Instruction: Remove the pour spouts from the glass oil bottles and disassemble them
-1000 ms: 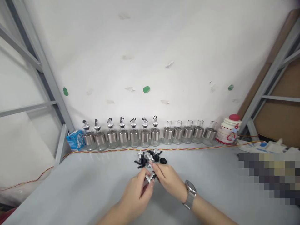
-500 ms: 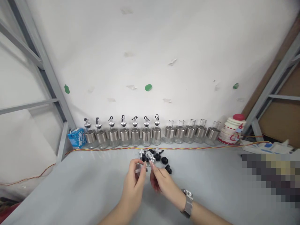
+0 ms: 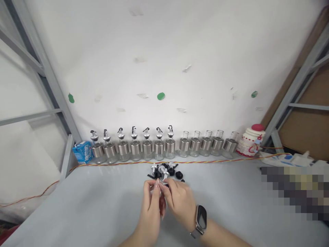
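Note:
Over the table's front middle, my left hand (image 3: 150, 206) is closed in a pinch round a pale bottle pourer part, mostly hidden by the fingers. Against it my right hand (image 3: 181, 202), wearing a watch, has thumb and fingers bent together. A bit of black shows by its fingertips; what it grips is hidden. The fingertips of both hands meet. Just beyond them lies a pile of loose pourer parts: silvery-white spouts (image 3: 162, 169), black stoppers (image 3: 179, 175) and small black levers (image 3: 151, 176).
Along the wall stands a row of glass bottles with steel bands; those on the left carry pourers (image 3: 146, 133), while several open-necked bottles (image 3: 184, 145) stand right. A blue carton (image 3: 82, 152), a white-and-red jar (image 3: 249, 142) and a red-yellow wire (image 3: 138, 163) are also there.
My right hand has turned palm-down and moved left against my left hand's fingertips. The pale tube that showed in my left hand is now mostly covered. The view has shifted slightly.

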